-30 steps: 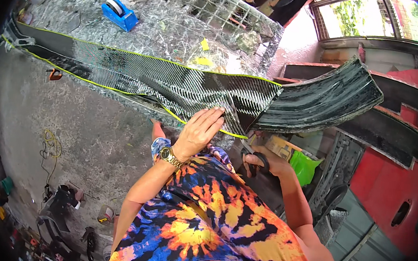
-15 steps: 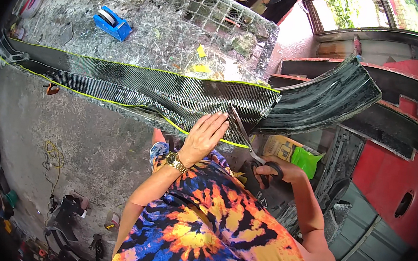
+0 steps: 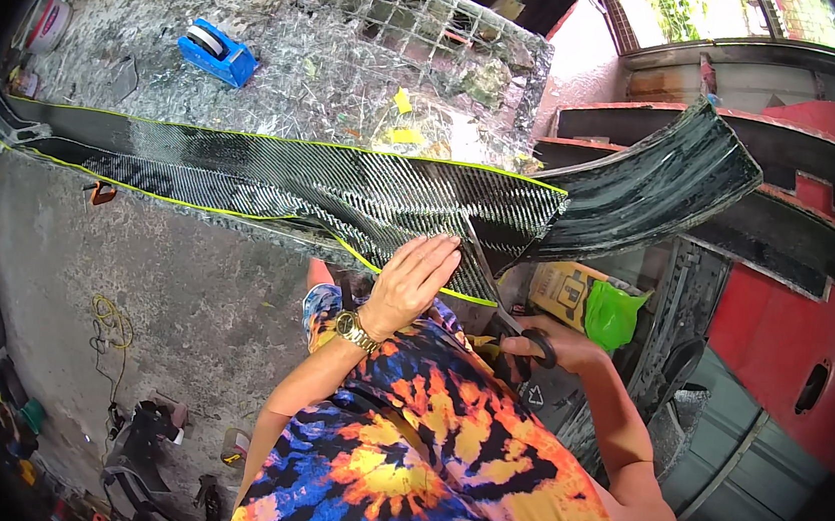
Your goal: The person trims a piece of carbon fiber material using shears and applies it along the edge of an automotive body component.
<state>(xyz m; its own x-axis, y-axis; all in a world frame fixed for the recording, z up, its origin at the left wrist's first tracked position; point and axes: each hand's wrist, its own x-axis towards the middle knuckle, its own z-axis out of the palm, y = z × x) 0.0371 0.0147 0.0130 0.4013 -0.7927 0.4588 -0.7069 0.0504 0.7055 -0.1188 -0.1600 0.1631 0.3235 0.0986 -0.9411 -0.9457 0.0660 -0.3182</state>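
Workbench (image 3: 282, 99): one. Sheet (image 3: 365, 180) under left hand (image 3: 418, 279): one. Scissors (image 3: 509, 321) in right hand (image 3: 566, 345): one.

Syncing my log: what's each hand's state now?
Left hand: open, resting on the woven black sheet.
Right hand: closed, holding black-handled scissors.

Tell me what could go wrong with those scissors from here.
The bare left hand lies flat close beside the black-handled metal scissors gripped by the bare right hand, so a slip might nick the left fingers. The yellow-edged black woven cloth ripples near the left hand, so the scissors could snag or stray.
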